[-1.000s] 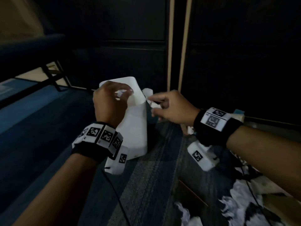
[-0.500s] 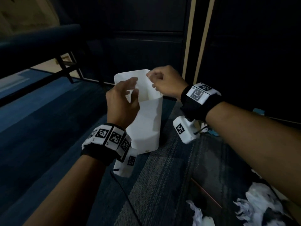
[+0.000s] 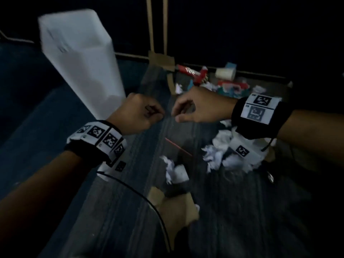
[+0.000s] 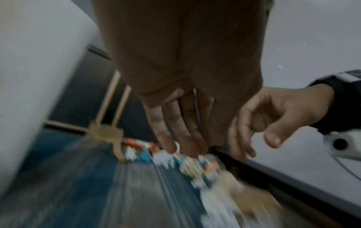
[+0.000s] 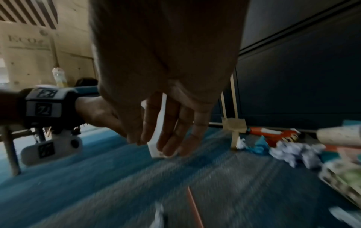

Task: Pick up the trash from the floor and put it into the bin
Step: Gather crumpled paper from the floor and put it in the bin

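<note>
The tall white bin stands on the carpet at the upper left, blurred. Both hands hang just right of its base and hold nothing. My left hand has loosely curled fingers in the head view, and in the left wrist view the left hand has fingers pointing down, nothing in them. My right hand is close beside it, fingers relaxed and bare. Crumpled white paper lies below the hands. More crumpled paper sits under my right wrist. In the right wrist view my right hand hangs over the carpet.
Red packets, a paper cup and coloured scraps lie along the dark wall at the back. A torn cardboard piece lies near the bottom, a thin red stick in the middle. A black cable trails from my left wrist.
Both hands have left the bin's rim and dropped low to its right. The paper scrap the right hand pinched is gone. The view has swung down onto the littered floor.
</note>
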Motion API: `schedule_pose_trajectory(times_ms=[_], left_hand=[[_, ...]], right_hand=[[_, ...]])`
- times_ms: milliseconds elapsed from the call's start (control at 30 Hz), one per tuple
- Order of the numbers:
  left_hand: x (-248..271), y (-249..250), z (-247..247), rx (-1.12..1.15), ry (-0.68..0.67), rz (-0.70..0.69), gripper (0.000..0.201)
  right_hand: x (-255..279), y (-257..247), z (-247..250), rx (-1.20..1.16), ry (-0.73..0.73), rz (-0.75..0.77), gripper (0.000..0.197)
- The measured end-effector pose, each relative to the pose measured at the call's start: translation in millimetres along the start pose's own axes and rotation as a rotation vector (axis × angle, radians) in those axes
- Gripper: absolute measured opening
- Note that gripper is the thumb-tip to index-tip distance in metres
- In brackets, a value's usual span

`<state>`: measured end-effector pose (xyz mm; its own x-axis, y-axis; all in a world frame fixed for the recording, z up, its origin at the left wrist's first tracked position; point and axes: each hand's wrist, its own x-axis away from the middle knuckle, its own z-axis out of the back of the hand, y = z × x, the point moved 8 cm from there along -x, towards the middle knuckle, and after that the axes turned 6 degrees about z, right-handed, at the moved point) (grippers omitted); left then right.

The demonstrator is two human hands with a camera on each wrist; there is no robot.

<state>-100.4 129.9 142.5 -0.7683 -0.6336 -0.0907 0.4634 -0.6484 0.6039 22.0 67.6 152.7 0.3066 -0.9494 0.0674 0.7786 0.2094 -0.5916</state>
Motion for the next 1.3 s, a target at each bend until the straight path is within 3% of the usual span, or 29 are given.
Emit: schedule_pose_trajectory(times_ms=[167,300,467,567,667,767,867,967,1033,1133,1300], left_hand=[[40.0,23.0,-93.1,-0.046,-0.444,-0.041,0.013],[93.7,28.3,-150.3,-0.093,-0.648,-0.012,0.016],[152.8,15.2,-209.1,-0.430,-0.812,0.032,0.063],[169.0,4.1,-231.6,-0.585,-0.793,0.014,0.079],[174.6,2.9,-241.1,-0.550,-0.739,0.060,0.094],[175.1,-1.3,-244.9,-0.481,-0.677,0.141,0.093],[174.5,-4.4,-248.3,-0.428,-0.596,0.143,0.081],[164.7,-0.6,-239.2,-0.375,-0.506,0.124,0.053],[154.0,4.8,-228.3,-0.303,-0.430,0.101,0.031],[141.0,6.0,-212.8,-0.151,-0.370,0.137,0.039],[115.9,5.3,-184.9,-0.014,-0.322,0.139,0.021]], right_hand=[[95.8,21.2,-71.9,-0.123,-0.246,-0.112,0.020],[154.5,21.1,-144.2,-0.264,-0.300,-0.147,0.021],[212.9,13.7,-247.9,-0.299,-0.488,-0.235,0.032],[235.8,6.3,-291.9,-0.242,-0.630,-0.173,0.048],[247.0,1.5,-316.8,-0.254,-0.622,-0.116,0.061],[253.4,-1.5,-326.1,-0.127,-0.600,-0.030,0.046],[253.3,-5.4,-321.6,-0.086,-0.539,0.017,0.012],[251.6,7.2,-311.7,-0.176,-0.535,-0.110,0.012],[247.3,17.1,-296.3,-0.219,-0.451,-0.161,0.011],[240.1,28.5,-270.2,-0.246,-0.305,-0.224,0.009],[215.3,45.4,-217.8,-0.359,-0.051,-0.315,0.006]])
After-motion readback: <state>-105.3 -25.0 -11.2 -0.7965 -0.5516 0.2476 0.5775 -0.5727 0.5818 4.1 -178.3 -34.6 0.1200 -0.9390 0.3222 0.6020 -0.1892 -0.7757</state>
